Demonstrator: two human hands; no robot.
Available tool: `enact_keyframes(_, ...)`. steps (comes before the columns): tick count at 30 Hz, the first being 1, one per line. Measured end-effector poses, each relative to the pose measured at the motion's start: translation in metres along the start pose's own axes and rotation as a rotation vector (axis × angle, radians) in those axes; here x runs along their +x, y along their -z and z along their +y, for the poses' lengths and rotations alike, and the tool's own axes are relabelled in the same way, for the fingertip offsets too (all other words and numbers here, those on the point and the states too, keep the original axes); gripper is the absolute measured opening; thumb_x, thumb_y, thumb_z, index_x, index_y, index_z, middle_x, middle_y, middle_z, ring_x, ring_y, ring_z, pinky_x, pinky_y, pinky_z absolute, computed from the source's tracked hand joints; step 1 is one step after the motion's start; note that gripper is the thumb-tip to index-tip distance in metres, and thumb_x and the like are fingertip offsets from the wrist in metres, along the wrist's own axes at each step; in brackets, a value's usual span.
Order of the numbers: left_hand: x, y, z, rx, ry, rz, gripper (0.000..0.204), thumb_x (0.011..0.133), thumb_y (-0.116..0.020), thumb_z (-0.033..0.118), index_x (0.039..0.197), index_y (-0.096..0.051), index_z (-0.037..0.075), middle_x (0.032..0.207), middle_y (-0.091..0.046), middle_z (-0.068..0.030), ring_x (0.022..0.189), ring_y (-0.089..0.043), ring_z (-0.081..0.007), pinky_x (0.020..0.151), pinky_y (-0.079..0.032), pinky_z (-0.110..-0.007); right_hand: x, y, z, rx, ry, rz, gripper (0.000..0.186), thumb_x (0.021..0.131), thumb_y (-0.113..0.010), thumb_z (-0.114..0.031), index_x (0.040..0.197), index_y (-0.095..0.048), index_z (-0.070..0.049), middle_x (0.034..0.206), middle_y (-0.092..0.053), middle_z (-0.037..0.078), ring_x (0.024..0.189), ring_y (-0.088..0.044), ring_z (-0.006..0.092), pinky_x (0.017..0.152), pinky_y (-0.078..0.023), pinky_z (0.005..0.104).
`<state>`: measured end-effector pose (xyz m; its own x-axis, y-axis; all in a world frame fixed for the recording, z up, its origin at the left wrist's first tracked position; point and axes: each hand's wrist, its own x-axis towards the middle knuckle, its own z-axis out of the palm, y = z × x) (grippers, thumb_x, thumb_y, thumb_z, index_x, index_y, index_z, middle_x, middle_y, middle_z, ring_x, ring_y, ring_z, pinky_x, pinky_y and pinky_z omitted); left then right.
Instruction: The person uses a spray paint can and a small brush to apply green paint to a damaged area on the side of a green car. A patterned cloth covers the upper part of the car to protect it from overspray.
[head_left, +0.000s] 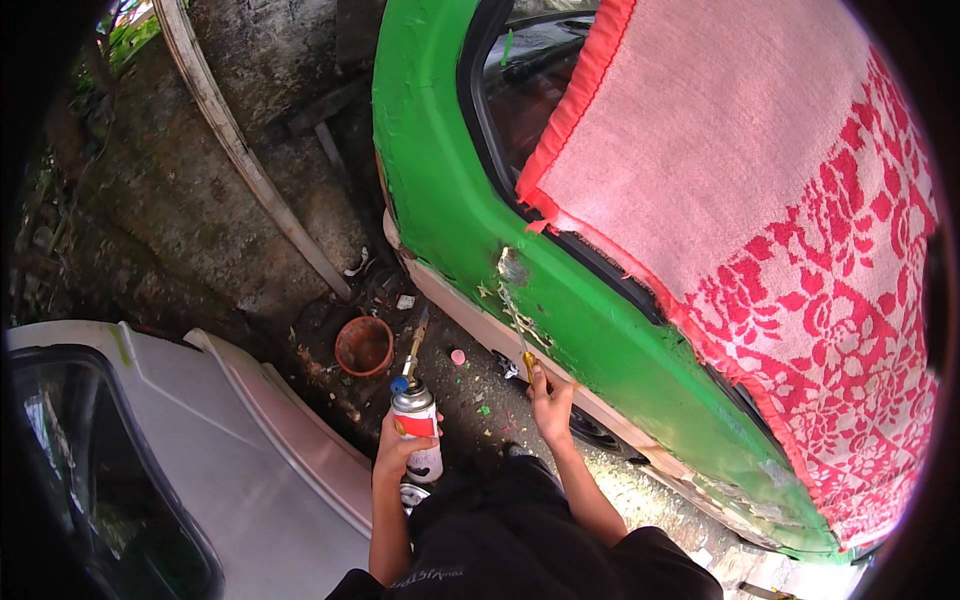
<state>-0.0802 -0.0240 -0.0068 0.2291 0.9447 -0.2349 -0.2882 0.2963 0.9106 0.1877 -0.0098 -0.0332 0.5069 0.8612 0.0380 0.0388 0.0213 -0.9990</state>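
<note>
My left hand (393, 450) is wrapped round a blowtorch, a white and red gas canister (415, 427) with a blue knob and a long metal nozzle (415, 345) pointing away from me. No flame can be made out. Between the fingers of my right hand (552, 408) is a slim tool with a yellow handle (530, 366). Its thin metal end reaches toward the green car body (450, 220), where paint is broken along a streak. A scorched, bare patch (513, 266) lies just beyond. Whether the tip touches the panel I cannot tell.
A pink and red patterned towel (720, 130) drapes over the green car's window and roof. On the left stands a grey-white car (240, 440). A terracotta pot (364, 346), a pink round piece (458, 357) and paint flakes lie on the ground between. A long curved strip (240, 150) leans behind.
</note>
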Motion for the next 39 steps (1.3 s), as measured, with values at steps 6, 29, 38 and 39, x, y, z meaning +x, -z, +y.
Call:
enact_keyframes(6,0.005,0.002,0.003,-0.001,-0.018,-0.027,0.064,0.056,-0.080,-0.002,0.117,-0.061,0.000,0.101,-0.072,-0.0134,0.082,-0.072,-0.0233,0.079,-0.059,-0.038,0.006,0.021,0.005,-0.090,0.004,0.001,0.037,0.108,-0.058,-0.030,0.103,-0.075,0.002,0.058,-0.048,-0.004,0.045,-0.037,0.0040,0.043,-0.032,0.0253)
enact_keyframes(29,0.003,0.012,-0.007,-0.017,0.010,-0.106,0.072,0.060,-0.085,-0.005,0.125,-0.056,0.003,0.107,-0.072,-0.0137,0.089,-0.072,-0.0231,0.080,-0.060,-0.038,0.001,0.021,-0.022,0.129,-0.310,-0.020,0.039,0.108,-0.058,-0.032,0.083,-0.067,-0.003,0.057,-0.050,0.000,0.038,-0.035,0.0046,0.035,-0.025,0.0245)
enact_keyframes(38,-0.007,-0.005,-0.004,-0.009,0.005,-0.070,0.066,0.057,-0.081,-0.003,0.119,-0.060,0.000,0.104,-0.071,-0.0144,0.086,-0.071,-0.0239,0.080,-0.059,-0.039,0.006,0.020,-0.011,0.060,-0.284,-0.026,0.038,0.107,-0.059,-0.033,0.084,-0.067,-0.004,0.058,-0.051,0.000,0.039,-0.035,0.0042,0.036,-0.025,0.0247)
enact_keyframes(39,-0.005,-0.005,-0.003,-0.013,-0.002,-0.087,0.066,0.057,-0.081,-0.004,0.119,-0.060,0.000,0.104,-0.071,-0.0145,0.086,-0.071,-0.0240,0.080,-0.059,-0.039,0.011,0.018,-0.012,0.059,-0.267,-0.046,0.038,0.107,-0.060,-0.034,0.084,-0.067,-0.004,0.058,-0.051,0.000,0.040,-0.035,0.0042,0.036,-0.026,0.0247)
